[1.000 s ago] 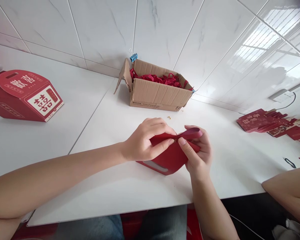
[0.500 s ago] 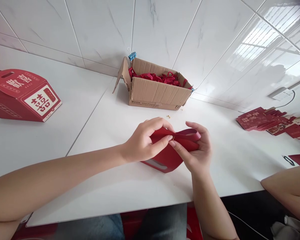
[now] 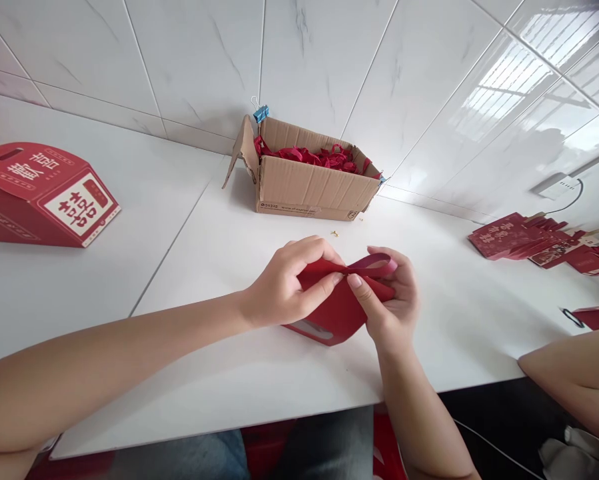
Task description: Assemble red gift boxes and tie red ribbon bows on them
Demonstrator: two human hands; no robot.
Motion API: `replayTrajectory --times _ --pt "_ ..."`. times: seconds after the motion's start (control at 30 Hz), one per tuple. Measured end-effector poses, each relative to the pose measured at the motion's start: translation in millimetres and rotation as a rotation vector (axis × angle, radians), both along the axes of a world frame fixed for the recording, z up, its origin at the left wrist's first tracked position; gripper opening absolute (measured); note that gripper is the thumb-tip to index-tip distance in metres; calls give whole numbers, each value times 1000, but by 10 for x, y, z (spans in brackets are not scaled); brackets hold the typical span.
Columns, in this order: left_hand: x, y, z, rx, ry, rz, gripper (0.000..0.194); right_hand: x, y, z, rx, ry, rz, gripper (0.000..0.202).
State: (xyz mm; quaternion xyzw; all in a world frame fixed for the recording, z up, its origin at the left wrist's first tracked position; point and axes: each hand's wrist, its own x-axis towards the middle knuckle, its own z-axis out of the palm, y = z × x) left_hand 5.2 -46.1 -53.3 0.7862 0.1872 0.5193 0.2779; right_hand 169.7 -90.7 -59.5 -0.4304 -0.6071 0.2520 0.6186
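A red paper gift bag (image 3: pixel 339 310) with a pale slot-shaped patch low on its side stands tilted near the table's front edge. From its top edge a dark pink ribbon (image 3: pixel 379 265) rises in a loop. My left hand (image 3: pixel 302 280) pinches the bag's upper edge between thumb and fingers, close to the ribbon's base. My right hand (image 3: pixel 392 300) is closed around the bag's right side, its thumb pressing the top edge beside the left thumb. The fingers hide the spot where ribbon and bag meet.
Behind the hands stands an open cardboard box (image 3: pixel 306 193) of red ribbons, a blue binder clip (image 3: pixel 261 113) on its corner. Tiny gold pieces (image 3: pixel 334 233) lie before it. A red gift box (image 3: pixel 49 193) is at left; red bags (image 3: pixel 504 237) and another person's arm (image 3: pixel 569 360) are at right.
My right thumb has shifted slightly up onto the bag's edge. The gold bit that showed between my fingertips is now out of sight. Both hands keep their hold.
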Motion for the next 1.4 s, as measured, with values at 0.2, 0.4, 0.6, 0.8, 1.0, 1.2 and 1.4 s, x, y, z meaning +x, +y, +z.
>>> replayTrajectory --times 0.2,0.4,0.6,0.8,1.0,1.2,1.4 --pt "11 -3 9 18 13 0 6 -29 4 -23 -40 133 43 32" --pt "29 2 -11 62 9 6 6 -31 4 -39 -43 164 41 32" --pt "39 30 -36 157 -14 16 8 39 28 -36 17 20 74 40" --pt "40 48 -56 174 -14 6 9 52 40 -30 48 -16 56 33" --pt "31 36 -61 120 3 15 7 17 37 -24 70 11 27 28" --pt "29 39 -53 66 10 -9 5 3 14 -22 28 37 -3 25" --pt "37 39 -45 39 -33 -22 6 -7 23 -27 18 61 2 23"
